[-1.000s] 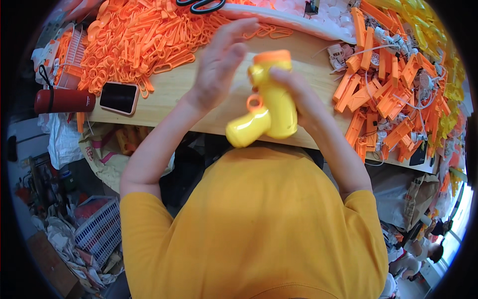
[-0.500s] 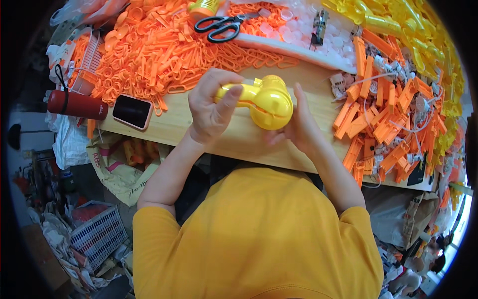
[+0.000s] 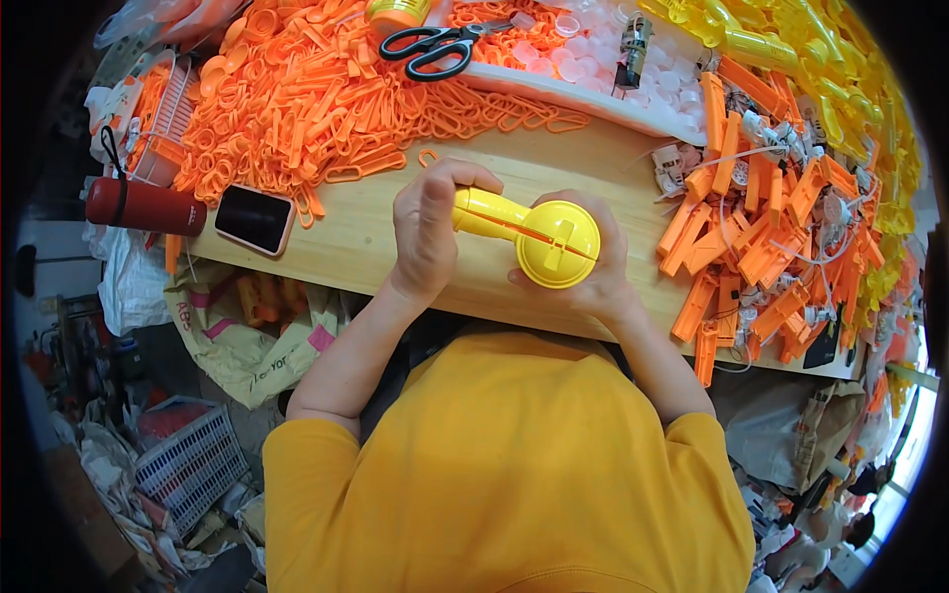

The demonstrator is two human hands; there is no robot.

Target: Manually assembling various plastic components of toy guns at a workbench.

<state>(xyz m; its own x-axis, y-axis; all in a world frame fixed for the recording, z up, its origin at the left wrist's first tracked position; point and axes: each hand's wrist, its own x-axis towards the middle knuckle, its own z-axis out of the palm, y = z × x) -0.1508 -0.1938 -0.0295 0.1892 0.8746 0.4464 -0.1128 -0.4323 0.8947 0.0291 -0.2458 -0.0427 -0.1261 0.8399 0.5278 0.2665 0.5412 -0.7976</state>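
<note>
Over the front of the wooden table I hold a yellow plastic housing (image 3: 556, 252) with a round head and a stubby handle. A dark orange gap runs along its seam, from the handle across the round face. My left hand (image 3: 427, 232) is closed on the handle end, its thumb raised. Curled round the right side of the round head is my right hand (image 3: 608, 259), with fingertips showing beneath it. A small orange clip (image 3: 428, 157) lies on the table just beyond my left hand.
Orange clips (image 3: 336, 119) heap at the back left, with black-handled scissors (image 3: 435, 49) alongside. A phone (image 3: 254, 219) and red bottle (image 3: 148, 206) sit left. Orange pieces with wires (image 3: 781, 227) crowd the right; yellow shells (image 3: 840, 109) pile behind. A white tray (image 3: 593, 94) holds translucent caps.
The yellow housing has turned so its round face and seam show, and it has moved slightly right and nearer. My right hand has closed round the head; the loose orange clip is now visible.
</note>
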